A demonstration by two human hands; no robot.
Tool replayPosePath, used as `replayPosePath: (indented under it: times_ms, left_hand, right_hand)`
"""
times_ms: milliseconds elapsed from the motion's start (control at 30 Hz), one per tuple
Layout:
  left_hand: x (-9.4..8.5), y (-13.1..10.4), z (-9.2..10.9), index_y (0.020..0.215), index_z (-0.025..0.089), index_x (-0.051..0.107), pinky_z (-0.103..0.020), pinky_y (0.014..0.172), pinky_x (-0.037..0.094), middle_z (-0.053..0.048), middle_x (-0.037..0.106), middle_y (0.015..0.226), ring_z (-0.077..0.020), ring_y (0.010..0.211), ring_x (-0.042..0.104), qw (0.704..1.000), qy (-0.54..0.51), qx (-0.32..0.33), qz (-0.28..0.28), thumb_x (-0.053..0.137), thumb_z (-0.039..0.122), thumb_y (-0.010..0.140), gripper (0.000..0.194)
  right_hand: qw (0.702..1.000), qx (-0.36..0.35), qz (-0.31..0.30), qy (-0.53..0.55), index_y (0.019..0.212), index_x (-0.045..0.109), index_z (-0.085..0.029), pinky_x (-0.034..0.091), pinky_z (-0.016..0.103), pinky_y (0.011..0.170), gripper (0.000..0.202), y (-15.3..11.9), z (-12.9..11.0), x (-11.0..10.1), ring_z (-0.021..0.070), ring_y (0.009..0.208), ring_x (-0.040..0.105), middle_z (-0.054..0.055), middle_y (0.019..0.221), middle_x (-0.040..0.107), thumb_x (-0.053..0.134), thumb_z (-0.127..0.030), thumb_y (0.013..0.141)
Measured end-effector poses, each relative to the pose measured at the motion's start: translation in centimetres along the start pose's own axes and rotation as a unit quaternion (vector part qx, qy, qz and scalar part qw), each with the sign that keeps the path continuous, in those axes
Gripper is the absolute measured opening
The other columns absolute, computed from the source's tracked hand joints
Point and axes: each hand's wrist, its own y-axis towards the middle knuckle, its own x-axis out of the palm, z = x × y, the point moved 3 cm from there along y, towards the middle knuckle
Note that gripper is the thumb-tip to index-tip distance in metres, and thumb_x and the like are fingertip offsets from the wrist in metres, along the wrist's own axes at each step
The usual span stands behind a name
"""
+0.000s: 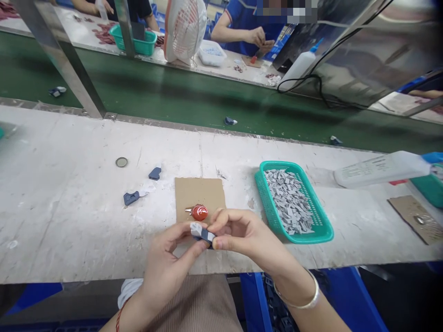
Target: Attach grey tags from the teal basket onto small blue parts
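Observation:
Between my two hands is a small dark blue plastic part (203, 235) with pale grey and whitish sections. My left hand (164, 260) pinches its left side between thumb and fingers. The right hand (247, 233) is closed at its other end, thumb and index finger on the grey section; the fingers cover some of it. Just beyond my fingertips, a glossy red blob (200, 212) with a small metal tip lies on a square of brown cardboard (200, 190). Two similar dark blue parts, one nearer (131, 198) and one farther (155, 173), rest on the table to the left.
A green basket (321, 221) of small grey pieces (289, 200) stands right of my hands. Farther right lie a white bottle (380, 168) and another cardboard piece (413, 216). A bottle cap (121, 162) sits left. Beyond the table runs a green belt (166, 99), with co-workers opposite.

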Motion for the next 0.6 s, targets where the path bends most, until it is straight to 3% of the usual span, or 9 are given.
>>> replayPosePath:
  times_ms: [133,267,333,400,600]
  left_hand:
    - [0.4,0.6,0.8,0.088,0.023,0.077,-0.033,0.089,0.056,-0.005,0.075,0.101,-0.0243,0.102,0.069,1.000,-0.001,0.019,-0.017,0.073,0.029,0.082,0.009]
    - [1.2,0.9,0.8,0.090,0.023,0.076,-0.037,0.083,0.058,-0.004,0.073,0.077,-0.0258,0.093,0.071,0.999,-0.011,-0.020,-0.043,0.069,0.031,0.085,0.012]
    - [1.6,1.0,0.6,0.093,0.024,0.076,-0.034,0.082,0.058,-0.003,0.073,0.080,-0.0234,0.091,0.070,0.999,-0.021,-0.030,-0.029,0.070,0.031,0.085,0.012]
    - [1.9,1.2,0.3,0.094,0.024,0.076,-0.030,0.086,0.056,-0.003,0.075,0.096,-0.0208,0.096,0.069,0.999,-0.029,-0.024,-0.010,0.071,0.029,0.084,0.013]
    - [2.9,2.2,-0.1,0.100,0.022,0.075,-0.029,0.092,0.053,-0.004,0.075,0.103,-0.0207,0.103,0.067,0.997,-0.055,-0.048,-0.012,0.071,0.030,0.085,0.018]
  right_hand:
    - [0.995,0.000,-0.021,0.099,0.093,0.059,-0.021,0.051,0.025,0.062,0.036,0.0,0.7,0.6,0.0137,0.075,0.058,0.003,0.091,0.059,0.066,-0.055,0.086]
    - [0.992,0.003,-0.041,0.122,0.097,0.048,-0.023,0.042,0.022,0.052,0.034,0.0,1.2,2.0,0.0081,0.055,0.048,-0.002,0.083,0.052,0.055,-0.057,0.093]
    - [0.989,0.005,-0.022,0.144,0.095,0.046,-0.024,0.032,0.020,0.047,0.034,0.2,1.4,2.5,0.0068,0.053,0.038,-0.003,0.083,0.047,0.057,-0.056,0.092]
    - [0.987,0.002,0.017,0.162,0.094,0.047,-0.024,0.028,0.018,0.047,0.034,0.4,1.6,2.6,0.0077,0.057,0.031,-0.003,0.083,0.043,0.059,-0.055,0.090]
    - [0.977,-0.012,0.088,0.192,0.096,0.057,-0.025,0.024,0.017,0.050,0.031,0.8,1.9,1.9,0.0084,0.060,0.028,-0.003,0.082,0.042,0.060,-0.055,0.090]
